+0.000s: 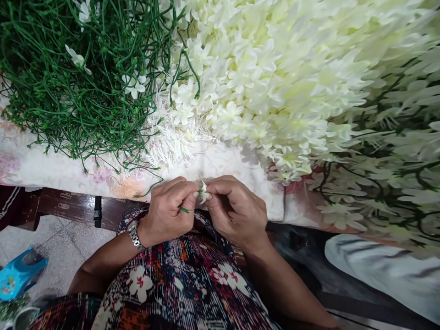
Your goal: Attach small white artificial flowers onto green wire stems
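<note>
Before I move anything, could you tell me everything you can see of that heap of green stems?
The heap of green stems is a loose tangle on the patterned cloth, out past the left hand. The stems are thin, curved and slightly shiny, plastic-looking, with small knobbed tips. A few white blossoms lie on it. Its right side meets fine white strands. Its underside is hidden.
</note>
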Demonstrator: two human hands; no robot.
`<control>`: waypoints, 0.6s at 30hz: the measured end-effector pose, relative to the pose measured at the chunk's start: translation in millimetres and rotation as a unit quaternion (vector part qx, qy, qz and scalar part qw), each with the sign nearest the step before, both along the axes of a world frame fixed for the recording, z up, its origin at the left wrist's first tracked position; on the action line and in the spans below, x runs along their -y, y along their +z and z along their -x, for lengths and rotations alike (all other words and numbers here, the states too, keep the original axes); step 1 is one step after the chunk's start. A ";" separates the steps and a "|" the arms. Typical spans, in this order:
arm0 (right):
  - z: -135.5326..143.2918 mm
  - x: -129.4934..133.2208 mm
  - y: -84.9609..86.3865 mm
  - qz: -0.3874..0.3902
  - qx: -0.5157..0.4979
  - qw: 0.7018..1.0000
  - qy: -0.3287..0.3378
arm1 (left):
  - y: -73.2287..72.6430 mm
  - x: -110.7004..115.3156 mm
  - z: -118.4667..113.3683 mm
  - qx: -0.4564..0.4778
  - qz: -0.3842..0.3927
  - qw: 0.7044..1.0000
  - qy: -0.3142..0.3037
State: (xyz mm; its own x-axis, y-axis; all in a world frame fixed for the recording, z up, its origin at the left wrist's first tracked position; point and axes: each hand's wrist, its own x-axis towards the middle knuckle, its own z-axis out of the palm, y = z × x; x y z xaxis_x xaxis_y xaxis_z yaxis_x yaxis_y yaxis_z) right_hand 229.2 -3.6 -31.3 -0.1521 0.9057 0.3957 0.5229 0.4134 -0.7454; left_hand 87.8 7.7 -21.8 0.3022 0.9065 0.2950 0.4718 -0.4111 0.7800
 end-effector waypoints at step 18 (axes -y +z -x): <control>0.7 2.3 -1.6 0.044 -0.043 0.998 -0.026 | 4.7 -2.9 -2.6 0.061 0.059 0.996 0.011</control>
State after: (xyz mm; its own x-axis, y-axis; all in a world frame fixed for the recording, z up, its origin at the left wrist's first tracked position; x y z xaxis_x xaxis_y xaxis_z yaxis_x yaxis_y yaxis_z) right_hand 228.5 -5.9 -32.9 -0.0720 0.9437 0.3229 0.4746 0.3172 -0.8211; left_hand 90.5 10.6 -17.1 0.2496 0.9430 0.2199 0.3785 -0.3041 0.8742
